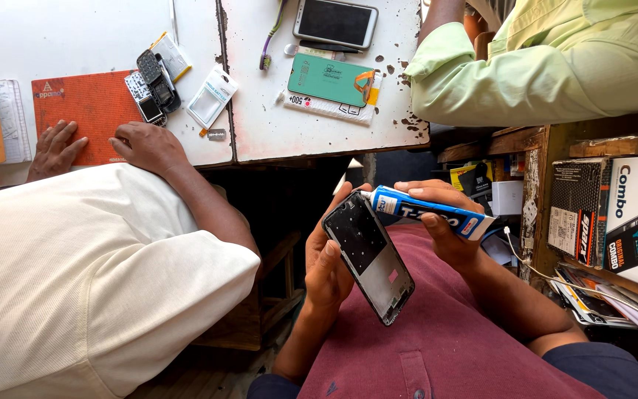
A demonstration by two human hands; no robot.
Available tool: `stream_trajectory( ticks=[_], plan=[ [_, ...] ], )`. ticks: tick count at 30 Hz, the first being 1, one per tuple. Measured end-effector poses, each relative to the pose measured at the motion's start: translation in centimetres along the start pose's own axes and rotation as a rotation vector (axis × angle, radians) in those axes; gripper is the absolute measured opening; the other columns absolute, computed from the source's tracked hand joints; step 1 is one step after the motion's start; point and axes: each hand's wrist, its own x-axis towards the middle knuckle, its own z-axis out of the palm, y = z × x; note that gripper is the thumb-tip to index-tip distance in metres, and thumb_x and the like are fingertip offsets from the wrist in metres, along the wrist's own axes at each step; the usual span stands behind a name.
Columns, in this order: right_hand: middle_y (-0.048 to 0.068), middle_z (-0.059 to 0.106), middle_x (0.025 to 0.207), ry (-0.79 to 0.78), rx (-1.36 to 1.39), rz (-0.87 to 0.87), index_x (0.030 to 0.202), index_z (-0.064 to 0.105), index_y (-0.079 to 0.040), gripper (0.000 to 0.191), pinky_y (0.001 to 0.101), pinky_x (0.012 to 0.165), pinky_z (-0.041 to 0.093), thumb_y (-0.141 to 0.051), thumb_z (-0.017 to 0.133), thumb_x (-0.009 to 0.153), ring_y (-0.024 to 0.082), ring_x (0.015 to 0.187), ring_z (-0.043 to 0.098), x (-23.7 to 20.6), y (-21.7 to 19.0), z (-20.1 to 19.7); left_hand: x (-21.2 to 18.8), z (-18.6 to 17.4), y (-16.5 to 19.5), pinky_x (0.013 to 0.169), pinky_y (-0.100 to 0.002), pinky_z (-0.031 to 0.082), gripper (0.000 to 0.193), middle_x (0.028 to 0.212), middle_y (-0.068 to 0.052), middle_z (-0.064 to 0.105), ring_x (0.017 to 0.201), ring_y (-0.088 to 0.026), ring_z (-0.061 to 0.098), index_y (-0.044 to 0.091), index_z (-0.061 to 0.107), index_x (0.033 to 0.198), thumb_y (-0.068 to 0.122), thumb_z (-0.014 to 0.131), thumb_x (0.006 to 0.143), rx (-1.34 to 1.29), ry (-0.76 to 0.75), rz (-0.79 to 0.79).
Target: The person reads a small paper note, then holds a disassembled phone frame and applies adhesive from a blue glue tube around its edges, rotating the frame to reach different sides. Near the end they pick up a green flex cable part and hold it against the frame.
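Here, both hands work a phone frame above the lap.
The left hand [326,266] closes around the open phone frame [369,256]; the right hand [444,222] grips a blue-and-white glue tube [426,213], nozzle touching the frame's top edge.

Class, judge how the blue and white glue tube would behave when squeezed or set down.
The glue tube looks soft-walled, so it would probably dent under the right hand. Its rounded body might roll. It seems light, since a few fingers carry it.

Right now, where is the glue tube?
In the head view, right of centre: the right hand holds the blue-and-white glue tube, nozzle touching the phone frame's top edge.
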Motion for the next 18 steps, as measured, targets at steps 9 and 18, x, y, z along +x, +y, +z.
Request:
stream_trajectory(
  ticks=[9,18],
  plan=[
    [0.019,0.07,0.129,0.018,-0.032,0.022,0.129,0.064,-0.005,0.03,0.0376,0.106,0.057,-0.028,0.062,0.11,0.027,0.123,0.07,-0.46,0.12,-0.25,0.01,0.05,0.11,0.123,-0.046,0.044,0.086,0.161,-0.032,0.041,0.146,-0.033,0.05,-0.007,0.028,0.162,0.039,0.068,0.101,0.017,0.002,-0.004],
    [0.019,0.07,0.13,0.028,-0.046,0.047,0.129,0.064,-0.006,0.029,0.0401,0.109,0.058,-0.027,0.063,0.109,0.027,0.123,0.07,-0.83,-0.02,-0.21,-0.12,0.27,0.21,0.122,-0.045,0.044,0.085,0.162,-0.031,0.04,0.146,-0.032,0.049,-0.006,0.027,0.162,0.035,0.07,0.101,0.072,0.009,0.003]
  ],
)
